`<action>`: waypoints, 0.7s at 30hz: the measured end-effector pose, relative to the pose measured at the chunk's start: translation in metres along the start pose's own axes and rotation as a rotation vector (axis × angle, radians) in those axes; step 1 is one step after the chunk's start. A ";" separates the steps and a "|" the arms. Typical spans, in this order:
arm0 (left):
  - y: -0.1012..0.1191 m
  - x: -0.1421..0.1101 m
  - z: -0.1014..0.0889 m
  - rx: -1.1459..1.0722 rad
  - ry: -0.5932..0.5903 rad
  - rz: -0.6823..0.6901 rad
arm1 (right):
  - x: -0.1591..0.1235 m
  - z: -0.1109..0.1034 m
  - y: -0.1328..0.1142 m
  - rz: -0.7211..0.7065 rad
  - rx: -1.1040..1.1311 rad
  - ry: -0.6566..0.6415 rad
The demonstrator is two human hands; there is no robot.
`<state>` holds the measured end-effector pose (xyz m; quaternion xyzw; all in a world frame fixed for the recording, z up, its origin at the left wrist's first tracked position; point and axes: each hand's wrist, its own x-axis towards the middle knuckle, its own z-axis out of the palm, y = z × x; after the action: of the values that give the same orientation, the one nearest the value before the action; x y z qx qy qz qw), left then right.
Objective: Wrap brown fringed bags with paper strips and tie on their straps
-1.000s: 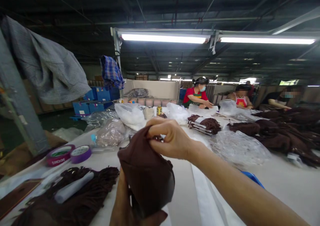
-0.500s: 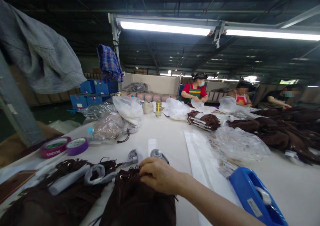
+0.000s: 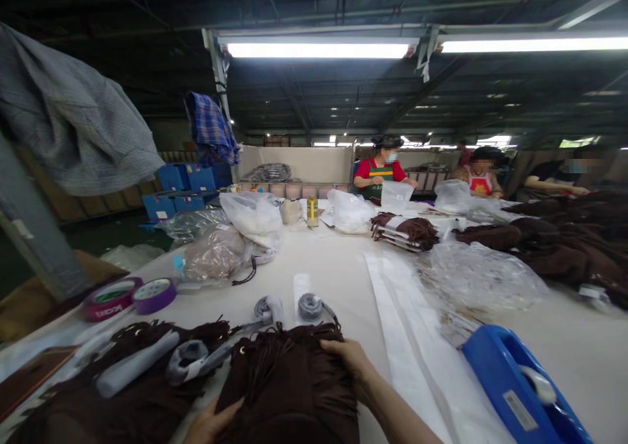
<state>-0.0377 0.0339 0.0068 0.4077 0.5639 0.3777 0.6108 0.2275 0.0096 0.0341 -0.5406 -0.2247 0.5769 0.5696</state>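
Note:
A dark brown fringed suede bag (image 3: 289, 385) lies flat on the white table (image 3: 333, 267) right in front of me. My right hand (image 3: 349, 360) rests on its upper right corner, fingers stretched flat along the fringe. My left hand (image 3: 212, 423) presses against the bag's lower left edge, fingers extended. Grey strap rolls (image 3: 309, 305) lie just beyond the bag. A pile of similar brown fringed pieces (image 3: 118, 385) with grey wrapped handles lies to the left.
A blue tape dispenser (image 3: 520, 385) sits at the right. Two purple tape rolls (image 3: 130, 296) lie at the left. Clear plastic bags (image 3: 483, 275) and more brown bags (image 3: 564, 248) cover the right side. Other people work at the far end.
The bag was held up in both hands, then came down onto the table. My right hand went from pinching its top to lying flat on it, and my left hand came out to the bag's edge.

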 end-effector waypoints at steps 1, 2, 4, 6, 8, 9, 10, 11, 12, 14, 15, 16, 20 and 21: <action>0.010 -0.003 0.012 -0.095 0.001 -0.062 | 0.005 0.005 -0.009 -0.025 0.012 0.013; 0.022 -0.008 0.023 -0.203 -0.004 -0.110 | 0.009 0.009 -0.021 -0.053 0.020 0.021; 0.053 -0.020 0.041 -0.361 -0.024 -0.116 | 0.012 0.013 -0.049 -0.111 0.025 0.019; 0.084 -0.031 0.054 -0.420 -0.047 -0.070 | 0.009 0.013 -0.080 -0.155 0.020 0.001; 0.104 -0.038 0.062 -0.463 -0.053 -0.033 | 0.003 0.008 -0.107 -0.192 0.010 -0.004; 0.106 -0.039 0.065 -0.470 -0.058 -0.037 | 0.000 0.004 -0.115 -0.203 0.001 0.001; 0.103 -0.039 0.068 -0.468 -0.068 -0.051 | -0.003 -0.001 -0.119 -0.206 -0.011 0.014; 0.095 -0.038 0.070 -0.456 -0.079 -0.081 | -0.006 -0.006 -0.117 -0.198 -0.027 0.033; 0.082 -0.036 0.072 -0.432 -0.095 -0.129 | -0.009 -0.013 -0.109 -0.177 -0.046 0.059; 0.050 -0.032 0.074 -0.370 -0.110 -0.253 | -0.013 -0.027 -0.082 -0.103 -0.091 0.116; 0.034 -0.030 0.073 -0.340 -0.108 -0.321 | -0.015 -0.035 -0.066 -0.061 -0.115 0.143; 0.019 -0.029 0.070 -0.324 -0.101 -0.360 | -0.017 -0.041 -0.050 -0.025 -0.137 0.167; -0.009 -0.031 0.049 -0.235 -0.034 -0.193 | -0.037 -0.065 -0.010 -0.052 -0.227 0.278; -0.010 -0.030 0.046 -0.173 -0.005 -0.088 | -0.045 -0.072 -0.008 -0.121 -0.289 0.313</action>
<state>0.0057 -0.0010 0.0108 0.3292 0.5453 0.3966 0.6611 0.2834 -0.0546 0.0350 -0.6851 -0.2462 0.4125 0.5477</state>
